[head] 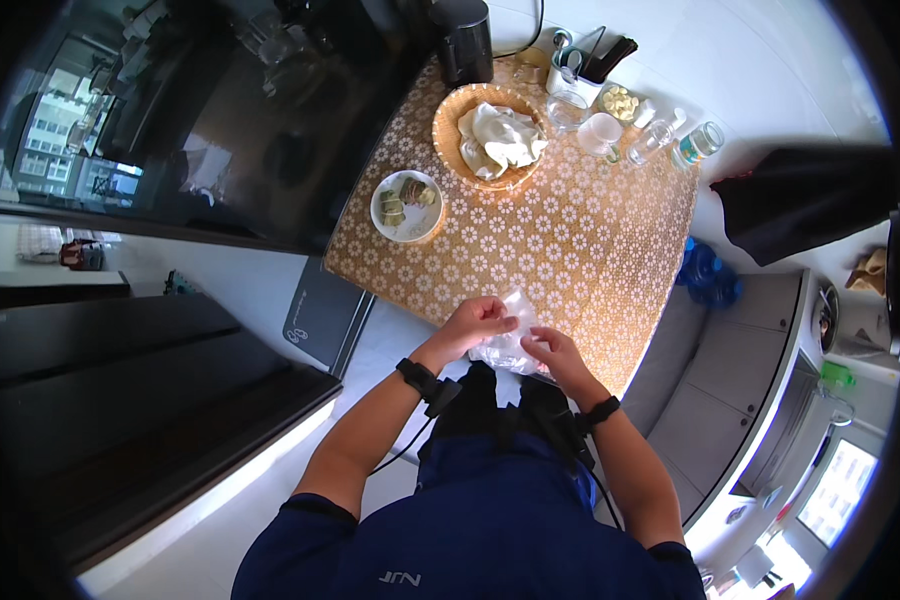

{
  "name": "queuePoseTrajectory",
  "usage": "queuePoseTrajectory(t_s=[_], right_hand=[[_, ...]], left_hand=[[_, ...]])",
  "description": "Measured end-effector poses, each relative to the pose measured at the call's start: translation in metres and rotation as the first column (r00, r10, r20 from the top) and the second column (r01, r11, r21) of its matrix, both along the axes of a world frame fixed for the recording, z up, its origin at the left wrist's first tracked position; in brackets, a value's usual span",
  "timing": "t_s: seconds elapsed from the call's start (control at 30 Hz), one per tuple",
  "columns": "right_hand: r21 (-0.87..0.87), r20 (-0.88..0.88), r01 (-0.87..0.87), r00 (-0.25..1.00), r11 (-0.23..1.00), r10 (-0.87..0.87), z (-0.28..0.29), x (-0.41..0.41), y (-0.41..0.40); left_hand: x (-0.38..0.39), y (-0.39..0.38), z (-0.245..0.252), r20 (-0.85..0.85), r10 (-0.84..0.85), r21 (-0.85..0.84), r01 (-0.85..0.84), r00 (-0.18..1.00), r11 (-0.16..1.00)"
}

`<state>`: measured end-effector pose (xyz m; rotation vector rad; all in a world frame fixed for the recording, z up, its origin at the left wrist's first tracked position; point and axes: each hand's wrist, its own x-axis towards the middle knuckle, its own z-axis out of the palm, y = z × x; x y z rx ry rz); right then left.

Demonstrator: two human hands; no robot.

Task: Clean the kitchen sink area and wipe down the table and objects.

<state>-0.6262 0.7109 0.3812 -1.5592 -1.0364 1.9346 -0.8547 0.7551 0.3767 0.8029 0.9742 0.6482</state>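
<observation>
A clear plastic bag (521, 352) lies between my hands at the near edge of the table. My left hand (482, 322) pinches its upper left part with thumb and fingers. At the bag's right side is my right hand (555, 350), its fingers curled; whether they grip the film cannot be told. Beyond my left hand, a white plate (418, 225) holds leaf-wrapped bundles tied with string. Farther back, a woven bamboo basket (450, 161) holds a crumpled white cloth (495, 139).
A patterned cloth covers the table (570, 232). Along its back stand a black appliance (463, 45), a white utensil holder (572, 86), a glass jar (697, 144) and several cups. Blue water bottles (709, 274) stand right of the table.
</observation>
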Motion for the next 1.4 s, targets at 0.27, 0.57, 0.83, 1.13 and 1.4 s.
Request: queuePoseTrajectory(t_s=[0.27,0.57,0.83,1.13,1.4], right_hand=[[-0.265,-0.13,0.221,0.956,0.938,-0.262,-0.015,0.031,0.002],[0.39,0.384,-0.159,0.923,0.907,-0.003,-0.023,0.032,0.019],[0.129,0.311,-0.04,0.951,0.991,-0.002,-0.058,0.057,0.037],[-0.423,-0.097,0.455,0.837,0.783,-0.539,-0.055,0.074,0.047],[0.166,0.388,0.358,0.833,0.919,-0.394,-0.057,0.054,0.037]], left_hand=[[0.003,0.039,-0.042,-0.244,-0.267,0.194,0.317,0.932,0.928],[0.032,0.073,-0.016,-0.019,-0.231,-0.165,0.224,0.973,0.96],[0.049,0.081,-0.016,-0.35,-0.017,0.064,0.043,0.936,0.997],[0.074,0.04,-0.024,-0.875,0.103,0.461,0.747,0.473,0.479],[0.04,0.063,-0.012,-0.901,-0.006,0.359,0.755,0.434,0.549]])
